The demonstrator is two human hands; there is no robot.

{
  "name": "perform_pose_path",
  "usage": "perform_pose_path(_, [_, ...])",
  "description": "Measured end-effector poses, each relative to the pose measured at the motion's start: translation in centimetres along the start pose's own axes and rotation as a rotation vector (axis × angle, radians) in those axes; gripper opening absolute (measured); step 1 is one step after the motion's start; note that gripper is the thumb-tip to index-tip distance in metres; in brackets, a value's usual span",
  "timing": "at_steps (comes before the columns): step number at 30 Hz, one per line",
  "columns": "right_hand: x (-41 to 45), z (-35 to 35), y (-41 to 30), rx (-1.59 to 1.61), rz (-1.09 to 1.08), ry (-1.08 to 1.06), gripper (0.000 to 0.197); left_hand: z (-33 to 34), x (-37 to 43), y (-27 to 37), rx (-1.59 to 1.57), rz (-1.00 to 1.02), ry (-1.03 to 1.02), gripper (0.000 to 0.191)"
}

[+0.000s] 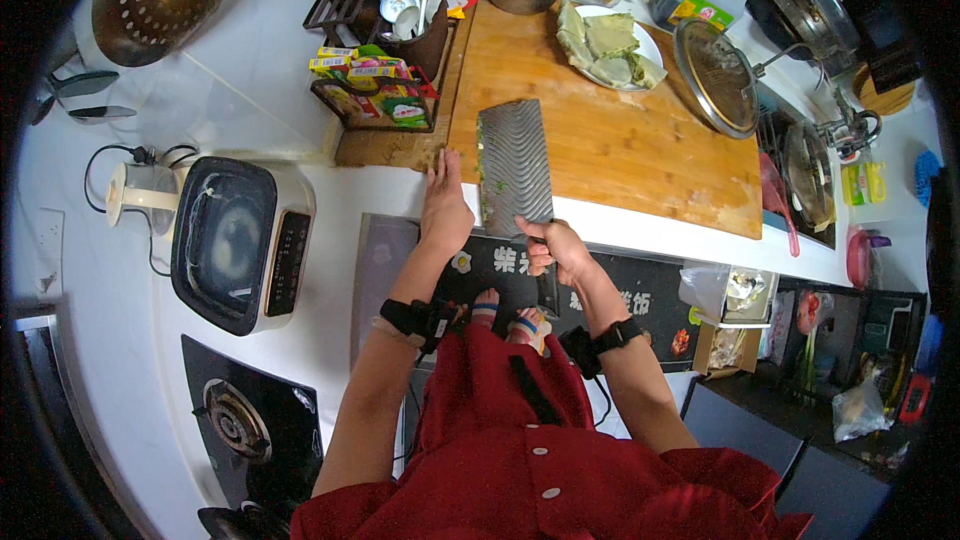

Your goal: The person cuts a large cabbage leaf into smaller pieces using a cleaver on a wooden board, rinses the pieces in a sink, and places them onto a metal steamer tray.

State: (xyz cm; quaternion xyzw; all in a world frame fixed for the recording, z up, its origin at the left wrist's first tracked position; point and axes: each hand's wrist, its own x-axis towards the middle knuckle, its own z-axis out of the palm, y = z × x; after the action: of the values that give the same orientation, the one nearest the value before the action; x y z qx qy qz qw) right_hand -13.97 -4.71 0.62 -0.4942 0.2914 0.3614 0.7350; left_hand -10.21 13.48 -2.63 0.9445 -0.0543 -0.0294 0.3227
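Note:
My right hand (557,249) grips the handle of a wide cleaver (517,165). The blade has a wavy pattern and is held flat, over the front left of a wooden cutting board (637,157). Bits of chopped greens cling to its left edge and lower face. My left hand (448,206) holds nothing, its fingers stretched out at the board's front left corner, beside the blade. Toward the back of the board, several pieces of pale green filled flatbread (611,37) lie on a white plate (655,46).
A glass lid (716,79) leans at the board's right edge, near the sink (825,232). Left of the board are a rack of seasoning packets (375,94) and a utensil holder (416,52). A countertop appliance (232,247) and gas burner (236,420) are farther left.

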Motion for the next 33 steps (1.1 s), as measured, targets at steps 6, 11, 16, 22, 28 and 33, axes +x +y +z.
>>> perform_pose_path(6, [0.7, 0.5, 0.6, 0.001, -0.005, -0.062, 0.025, -0.1, 0.0, 1.4, -0.095, 0.018, -0.025, 0.069])
perform_pose_path(11, [1.2, -1.2, 1.0, 0.098, 0.037, -0.161, 0.026, -0.7, 0.5, 0.7, -0.434, 0.025, 0.011, 0.065])
perform_pose_path(16, [-1.2, -3.6, 0.3, 0.234, 0.003, -0.115, 0.026, -1.7, 1.1, -0.3, -0.321, 0.001, 0.052, 0.060])
perform_pose_path(22, [-4.1, -9.4, -0.4, 0.394, -0.174, 0.026, 0.023, -0.2, 2.1, -1.3, -0.216, 0.035, 0.039, 0.059])
perform_pose_path(28, [-5.2, -14.9, -1.2, 0.557, -0.330, 0.211, 0.012, 0.4, 3.4, -0.2, -0.041, -0.001, 0.044, 0.064])
perform_pose_path(33, [-4.8, -17.1, -1.6, 0.569, -0.391, 0.269, 0.011, 0.6, 3.3, 0.6, -0.126, 0.122, -0.051, 0.067])
